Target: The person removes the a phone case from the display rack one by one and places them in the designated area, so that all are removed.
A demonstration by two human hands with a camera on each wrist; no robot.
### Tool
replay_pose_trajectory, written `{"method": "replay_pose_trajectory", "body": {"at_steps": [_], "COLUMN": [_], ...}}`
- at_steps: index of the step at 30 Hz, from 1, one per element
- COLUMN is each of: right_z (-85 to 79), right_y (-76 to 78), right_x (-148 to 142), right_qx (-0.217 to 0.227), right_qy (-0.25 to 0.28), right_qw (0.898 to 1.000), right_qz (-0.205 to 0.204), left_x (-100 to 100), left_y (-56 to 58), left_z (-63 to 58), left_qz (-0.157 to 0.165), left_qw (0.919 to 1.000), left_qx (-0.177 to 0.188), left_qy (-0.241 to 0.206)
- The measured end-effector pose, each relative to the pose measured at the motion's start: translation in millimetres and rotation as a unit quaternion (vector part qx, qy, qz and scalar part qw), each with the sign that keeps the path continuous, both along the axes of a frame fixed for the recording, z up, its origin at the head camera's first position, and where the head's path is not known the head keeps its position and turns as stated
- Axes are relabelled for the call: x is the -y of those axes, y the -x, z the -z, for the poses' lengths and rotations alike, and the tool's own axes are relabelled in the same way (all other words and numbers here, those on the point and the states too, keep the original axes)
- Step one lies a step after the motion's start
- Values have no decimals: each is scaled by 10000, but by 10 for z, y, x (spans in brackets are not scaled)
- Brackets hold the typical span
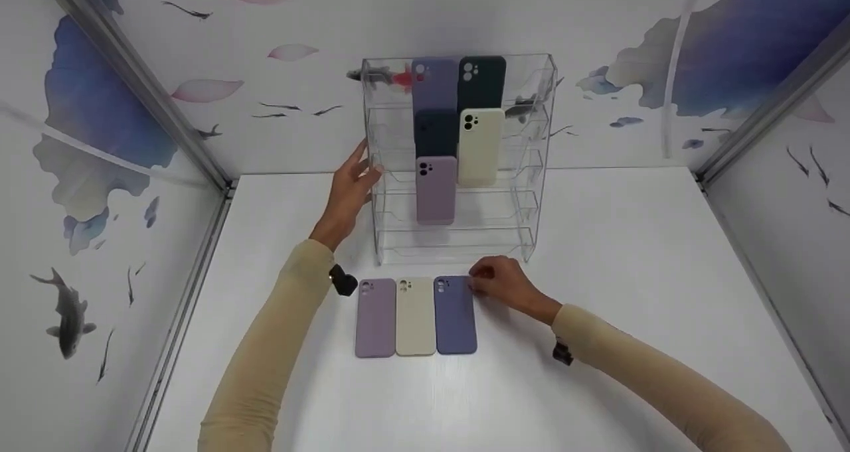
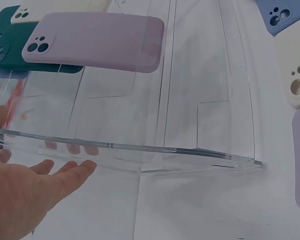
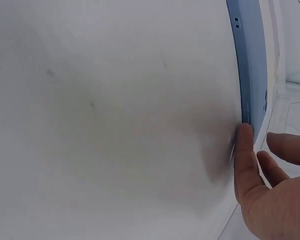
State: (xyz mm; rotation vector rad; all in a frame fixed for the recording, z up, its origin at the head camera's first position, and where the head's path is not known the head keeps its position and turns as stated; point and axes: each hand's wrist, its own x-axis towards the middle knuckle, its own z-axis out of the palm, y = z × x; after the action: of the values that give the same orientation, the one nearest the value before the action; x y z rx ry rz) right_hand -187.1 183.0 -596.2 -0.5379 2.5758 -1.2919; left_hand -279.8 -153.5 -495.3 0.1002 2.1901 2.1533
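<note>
A clear acrylic tiered rack (image 1: pixel 458 238) stands on the white table, holding several phone cases. My left hand (image 1: pixel 348 190) is at the rack's left side, thumb near the front edge; in the left wrist view its fingers (image 2: pixel 72 175) extend along the clear side panel. In front of the rack lie three phone cases side by side: a lilac case (image 1: pixel 376 319), a cream case (image 1: pixel 416 318) and a purple-blue case (image 1: pixel 455 316). My right hand (image 1: pixel 508 285) touches the purple-blue case's upper right edge. One fingertip (image 3: pixel 245 132) meets that edge, with the other digits apart.
On the rack, a lavender-blue case (image 1: pixel 435 83) and a dark green case (image 1: pixel 481 83) sit at the top. Below are a dark navy case (image 1: pixel 435 133), a cream case (image 1: pixel 481 148) and a lilac case (image 1: pixel 436 190). Decorated walls (image 1: pixel 299 133) enclose the table.
</note>
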Motion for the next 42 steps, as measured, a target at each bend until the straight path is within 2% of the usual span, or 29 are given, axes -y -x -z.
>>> {"method": "replay_pose_trajectory", "body": {"at_steps": [7, 13, 26, 34, 42], "right_z": [-200, -411, -810, -998, -1144], "right_y": [20, 51, 180, 271, 357], "right_x": [-109, -199, -363, -417, -417], "right_qx": [290, 92, -287, -540, -764], "right_qy": [515, 768, 837, 717, 593], "right_qw": [9983, 9970, 9959, 9959, 9953], "right_qz": [16, -52, -177, -75, 28], "left_x": [-28, -51, -73, -87, -88], "left_y": [32, 43, 79, 73, 52], "left_z": [-31, -48, -95, -100, -106], "left_qz": [-16, -81, -130, -102, -182], "left_qw": [9996, 9980, 9959, 9964, 9974], "left_qx": [-109, -249, -385, -465, -385], "left_qy": [275, 583, 810, 706, 585]}}
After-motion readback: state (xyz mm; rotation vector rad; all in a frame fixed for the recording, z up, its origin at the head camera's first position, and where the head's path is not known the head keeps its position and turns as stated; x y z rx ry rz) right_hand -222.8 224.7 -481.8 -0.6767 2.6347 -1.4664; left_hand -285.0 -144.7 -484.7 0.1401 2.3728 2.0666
